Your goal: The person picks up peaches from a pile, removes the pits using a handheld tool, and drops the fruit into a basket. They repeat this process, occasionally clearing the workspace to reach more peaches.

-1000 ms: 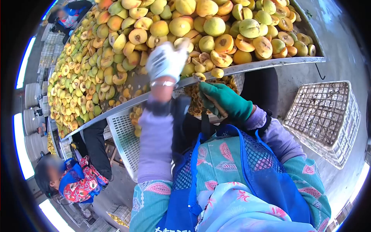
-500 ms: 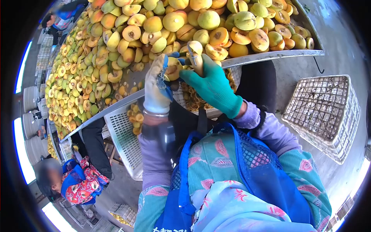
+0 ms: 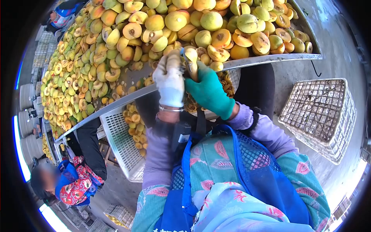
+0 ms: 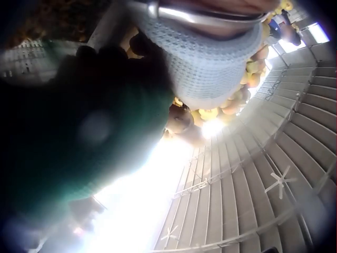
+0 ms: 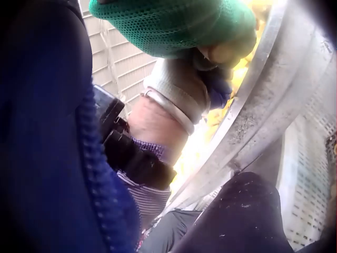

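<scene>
In the head view, my left hand (image 3: 170,79), in a white glove with a blue palm, curls its fingers at the edge of the fruit table. The peach half it grips is largely hidden by the glove. Close against it, my green-gloved right hand (image 3: 211,92) holds a tool with a pale wooden handle (image 3: 192,69); its working end is covered by the left hand. Halved yellow peaches (image 3: 221,38) are heaped just beyond both hands. The right wrist view shows the green glove (image 5: 179,26) above the white glove (image 5: 179,87).
A metal rim (image 3: 270,58) borders the table. Below it, a white crate (image 3: 121,135) contains peach halves, and cut scraps (image 3: 226,83) lie in another container under my hands. An upturned crate (image 3: 317,112) stands right. Another person (image 3: 79,181) works at left.
My left hand reached over the heap, then came back beside the right hand with a peach half. The right hand rose to meet it, and the left fingers now cover the fruit.
</scene>
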`<state>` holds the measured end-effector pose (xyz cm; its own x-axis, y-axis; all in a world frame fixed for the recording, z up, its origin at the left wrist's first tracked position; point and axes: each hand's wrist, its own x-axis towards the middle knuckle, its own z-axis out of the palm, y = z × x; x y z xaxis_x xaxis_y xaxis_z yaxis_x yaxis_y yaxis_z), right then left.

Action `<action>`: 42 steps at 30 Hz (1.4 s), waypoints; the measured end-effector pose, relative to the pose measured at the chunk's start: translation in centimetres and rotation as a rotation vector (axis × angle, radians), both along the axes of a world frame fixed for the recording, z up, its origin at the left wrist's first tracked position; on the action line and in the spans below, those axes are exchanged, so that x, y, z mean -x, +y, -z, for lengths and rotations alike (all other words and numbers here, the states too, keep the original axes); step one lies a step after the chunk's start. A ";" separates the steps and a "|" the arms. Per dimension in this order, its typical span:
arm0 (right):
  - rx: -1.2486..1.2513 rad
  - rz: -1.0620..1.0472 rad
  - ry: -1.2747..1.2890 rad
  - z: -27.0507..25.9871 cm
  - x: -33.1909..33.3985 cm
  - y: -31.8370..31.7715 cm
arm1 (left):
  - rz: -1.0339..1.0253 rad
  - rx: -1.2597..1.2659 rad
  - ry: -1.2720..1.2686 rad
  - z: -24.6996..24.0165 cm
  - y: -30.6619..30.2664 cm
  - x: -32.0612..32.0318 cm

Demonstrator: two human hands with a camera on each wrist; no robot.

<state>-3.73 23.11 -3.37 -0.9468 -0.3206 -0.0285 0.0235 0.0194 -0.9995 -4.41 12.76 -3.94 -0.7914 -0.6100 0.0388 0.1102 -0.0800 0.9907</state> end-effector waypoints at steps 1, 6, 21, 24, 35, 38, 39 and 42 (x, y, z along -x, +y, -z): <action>0.050 -0.130 -0.161 -0.7 -0.6 1.1 | 0.032 -0.063 -0.032 -0.2 -1.0 -0.2; 0.378 -0.431 -0.947 0.6 -0.6 3.9 | 0.342 -0.524 -0.044 -0.9 -5.5 -1.3; -0.328 -0.165 0.431 -1.0 -1.5 2.5 | 0.357 -0.330 -0.041 -1.2 -2.1 -2.4; -0.331 -0.196 0.367 -0.8 -1.3 2.3 | 0.259 -0.207 -0.055 -2.2 -1.2 -2.1; -0.051 -0.190 0.005 0.6 -1.6 -0.3 | 0.205 -0.091 -0.126 -3.6 -1.2 -0.3; -0.065 -0.162 -0.055 2.3 -2.4 -0.9 | 0.236 -0.073 -0.195 -2.6 -1.5 -0.4; -0.081 -0.189 -0.025 2.4 -2.4 -0.7 | 0.268 -0.020 -0.250 -2.7 -1.7 -0.5; -0.122 -0.273 0.046 2.4 -1.8 0.8 | 0.368 0.141 -0.413 -3.1 -2.3 -0.5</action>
